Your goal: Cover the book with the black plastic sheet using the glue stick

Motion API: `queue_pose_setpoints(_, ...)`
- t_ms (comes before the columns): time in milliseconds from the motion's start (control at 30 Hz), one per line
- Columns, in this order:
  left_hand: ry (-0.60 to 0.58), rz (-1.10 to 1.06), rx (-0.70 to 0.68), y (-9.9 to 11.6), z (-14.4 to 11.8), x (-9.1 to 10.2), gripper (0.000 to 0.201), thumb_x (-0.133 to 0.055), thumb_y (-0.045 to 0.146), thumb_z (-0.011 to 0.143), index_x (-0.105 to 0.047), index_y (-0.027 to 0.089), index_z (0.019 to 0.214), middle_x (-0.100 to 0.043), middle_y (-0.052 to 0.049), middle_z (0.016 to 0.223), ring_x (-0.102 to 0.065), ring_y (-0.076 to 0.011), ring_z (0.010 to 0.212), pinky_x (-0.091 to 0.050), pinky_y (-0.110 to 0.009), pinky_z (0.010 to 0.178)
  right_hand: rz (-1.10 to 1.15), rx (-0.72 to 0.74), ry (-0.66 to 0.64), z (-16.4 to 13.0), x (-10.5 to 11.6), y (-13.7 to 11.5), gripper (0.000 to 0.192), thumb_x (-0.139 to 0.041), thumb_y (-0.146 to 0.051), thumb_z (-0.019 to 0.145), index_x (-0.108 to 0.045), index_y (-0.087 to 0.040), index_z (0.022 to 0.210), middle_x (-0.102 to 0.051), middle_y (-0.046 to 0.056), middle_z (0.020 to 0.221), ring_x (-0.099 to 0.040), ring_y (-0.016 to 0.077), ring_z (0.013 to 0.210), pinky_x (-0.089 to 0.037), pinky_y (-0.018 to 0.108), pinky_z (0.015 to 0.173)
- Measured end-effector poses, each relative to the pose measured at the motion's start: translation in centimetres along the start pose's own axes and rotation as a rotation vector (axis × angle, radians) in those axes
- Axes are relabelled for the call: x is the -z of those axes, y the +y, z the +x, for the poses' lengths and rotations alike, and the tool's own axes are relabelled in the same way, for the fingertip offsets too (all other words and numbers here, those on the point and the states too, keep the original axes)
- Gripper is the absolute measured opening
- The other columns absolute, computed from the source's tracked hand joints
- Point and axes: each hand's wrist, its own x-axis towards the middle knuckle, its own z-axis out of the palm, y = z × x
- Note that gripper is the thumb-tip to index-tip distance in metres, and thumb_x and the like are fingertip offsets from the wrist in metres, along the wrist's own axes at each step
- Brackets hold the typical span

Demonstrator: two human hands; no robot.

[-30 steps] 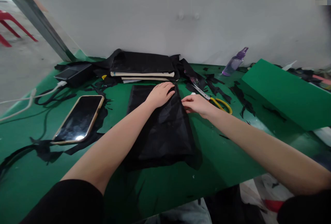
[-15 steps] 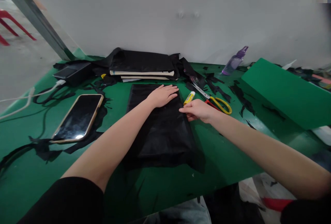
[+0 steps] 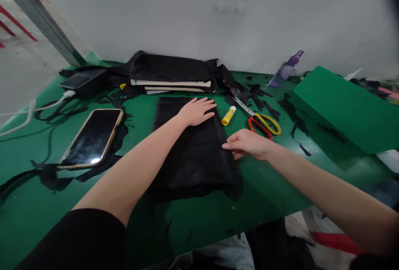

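Observation:
A flat rectangular piece wrapped in black fabric (image 3: 193,157) lies on the green table in front of me. My left hand (image 3: 196,112) rests flat on its far part, fingers stretched out. At the piece's right edge, my right hand (image 3: 245,143) is closed, thumb and fingers pinching the black fabric along the side. A yellow glue stick (image 3: 228,116) lies just beyond my right hand. Scissors with one red and one yellow handle (image 3: 263,125) lie beside it, blades pointing away. What the fabric covers is hidden.
A black-covered stack with pale page edges (image 3: 171,72) stands by the wall. A phone (image 3: 93,137) and a dark box with a white cable (image 3: 82,80) are at left. A purple bottle (image 3: 286,70), a green board (image 3: 349,107) and black scraps (image 3: 293,114) lie rightward.
My right hand has slid toward me along the fabric's right edge, uncovering the glue stick and the red scissor handle. My left hand stays in place on the black fabric.

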Motion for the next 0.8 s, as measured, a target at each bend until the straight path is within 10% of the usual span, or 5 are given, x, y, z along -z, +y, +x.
queue_pose_setpoints(267, -0.036, 0.022, 0.009, 0.3, -0.1, 0.4, 0.056, -0.017, 0.053, 0.094, -0.028, 0.03, 0.144, -0.024, 0.005, 0.152, -0.016, -0.0184, 0.141, -0.011, -0.042, 0.115, 0.076, 0.043, -0.123, -2.1, -0.7, 1.3, 0.024, -0.069, -0.035, 0.074, -0.058, -0.014, 0.071, -0.057, 0.0, 0.067, -0.055, 0.0077, 0.062, -0.05, 0.022, 0.063)
queue_pose_setpoints(800, -0.044, 0.017, 0.014, 0.4, -0.1, 0.4, 0.056, -0.017, 0.054, 0.094, -0.027, 0.03, 0.144, -0.023, 0.005, 0.152, -0.016, -0.0182, 0.141, -0.011, -0.041, 0.115, -0.187, 0.189, 0.051, -3.1, -0.9, 0.6, 0.019, -0.065, -0.033, 0.073, -0.059, -0.017, 0.064, -0.05, -0.003, 0.061, -0.051, 0.0098, 0.06, -0.046, 0.025, 0.06)
